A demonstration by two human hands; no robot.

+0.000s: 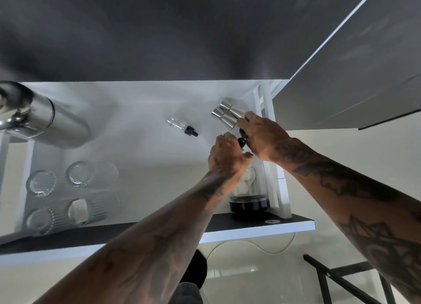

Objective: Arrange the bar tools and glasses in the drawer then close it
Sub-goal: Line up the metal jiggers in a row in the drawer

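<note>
A white open drawer (141, 98) fills the middle of the view. My right hand (262, 137) grips two steel jiggers (224, 113) at the drawer's back right corner. My left hand (225, 155) is closed around a small black-topped item (242, 141) just beside the right hand; most of that item is hidden. A small clear dropper bottle (181, 127) with a black cap lies on the drawer floor left of the jiggers. A steel shaker (52, 123) lies on its side at the far left. Several clear glasses (77, 173) stand at the front left.
A clear jar with a black lid (248, 203) lies under my left wrist by the drawer's right wall. The drawer's dark front panel (262, 226) runs along the near edge. A grey cabinet door (353, 75) stands to the right. A white cable (250, 244) and black frame (337, 278) lie below.
</note>
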